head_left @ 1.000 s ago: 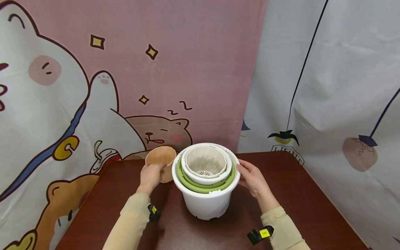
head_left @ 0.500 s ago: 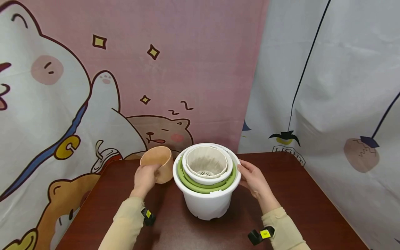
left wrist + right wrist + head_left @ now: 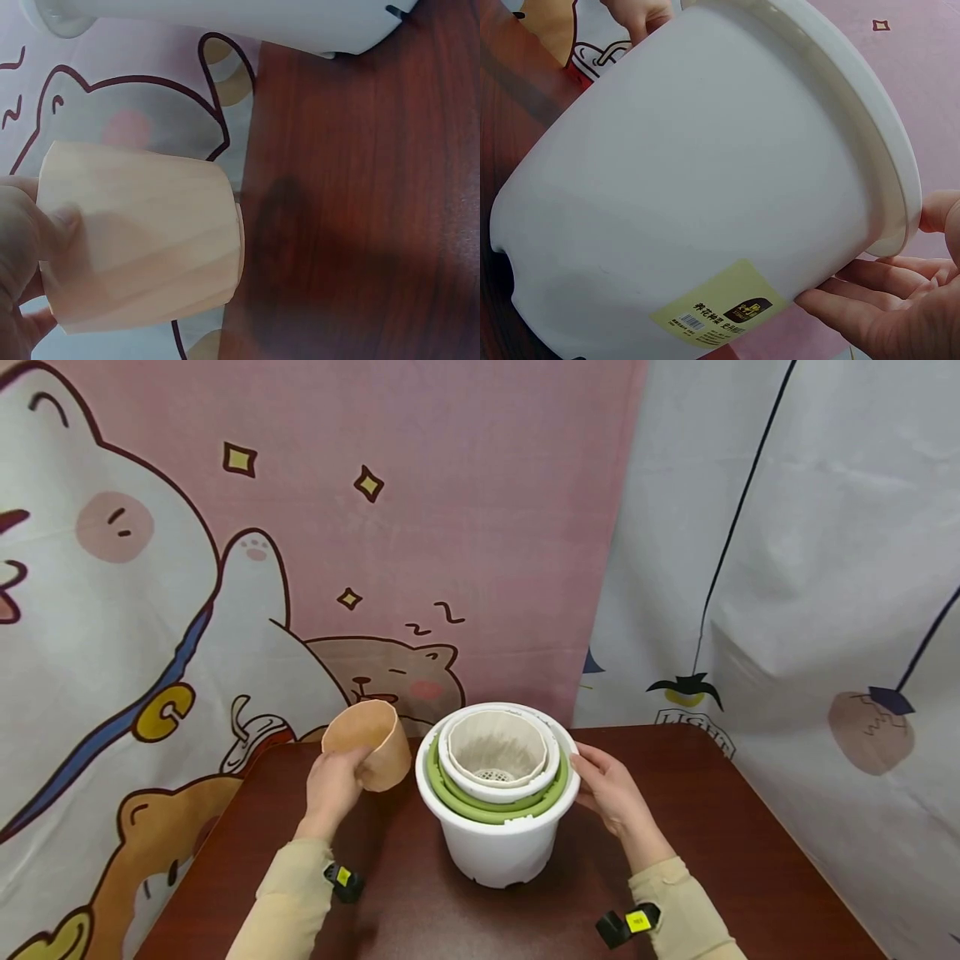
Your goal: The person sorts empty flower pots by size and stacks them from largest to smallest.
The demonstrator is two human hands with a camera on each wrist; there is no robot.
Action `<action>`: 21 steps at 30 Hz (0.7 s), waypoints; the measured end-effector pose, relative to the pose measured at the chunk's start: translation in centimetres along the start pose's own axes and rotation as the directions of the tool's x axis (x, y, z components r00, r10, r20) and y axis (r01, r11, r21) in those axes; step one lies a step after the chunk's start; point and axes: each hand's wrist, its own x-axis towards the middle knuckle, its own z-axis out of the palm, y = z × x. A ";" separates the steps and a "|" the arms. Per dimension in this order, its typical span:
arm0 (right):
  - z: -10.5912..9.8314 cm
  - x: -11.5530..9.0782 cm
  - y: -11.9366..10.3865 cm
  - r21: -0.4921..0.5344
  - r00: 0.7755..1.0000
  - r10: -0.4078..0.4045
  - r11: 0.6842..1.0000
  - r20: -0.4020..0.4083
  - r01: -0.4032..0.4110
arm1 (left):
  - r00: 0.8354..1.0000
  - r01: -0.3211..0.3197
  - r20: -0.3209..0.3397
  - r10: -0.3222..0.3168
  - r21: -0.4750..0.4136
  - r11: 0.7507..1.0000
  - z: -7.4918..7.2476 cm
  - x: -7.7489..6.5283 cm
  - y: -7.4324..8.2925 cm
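Observation:
My left hand (image 3: 332, 787) pinches a peach-coloured flowerpot (image 3: 390, 760) by its rim, thumb on the outer wall. That pot hangs tilted above the table, and its smooth side fills much of the left wrist view (image 3: 150, 240). Right of it stands a large white flowerpot (image 3: 498, 852), upright on the table. Nested inside are a green pot (image 3: 487, 815), a smaller white pot (image 3: 501, 795) and a cream pot (image 3: 495, 747) with holes in its bottom. My right hand (image 3: 613, 795) holds the large pot at its right rim, thumb on the rim and fingers against the wall below.
The dark red-brown table (image 3: 675, 827) runs back to a cartoon-printed cloth (image 3: 480, 568). Its right edge lies along a pale curtain (image 3: 825, 610). A yellow-green label (image 3: 720, 304) is stuck on the large pot's side.
My left hand has moved left with the peach flowerpot, away from the large white one, and has raised and tilted it slightly. The right hand and the nested pots stay in place.

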 end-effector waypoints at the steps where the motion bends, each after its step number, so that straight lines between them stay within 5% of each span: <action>1: 0.0 0.0 0.0 0.000 1.000 -0.002 1.000 -0.001 0.002 | 1.000 0.001 -0.008 -0.001 -0.005 1.000 -0.1 0.0 0.0; 11: 0.0 -0.1 -0.1 -0.008 1.000 -0.001 1.000 0.001 0.001 | 0.995 -0.033 -0.097 0.031 -0.020 0.999 -1.6 0.2 0.0; 21: 0.0 -0.1 -0.1 -0.009 1.000 -0.003 1.000 0.003 0.003 | 0.964 -0.127 -0.240 0.119 -0.019 0.992 -2.7 0.8 0.8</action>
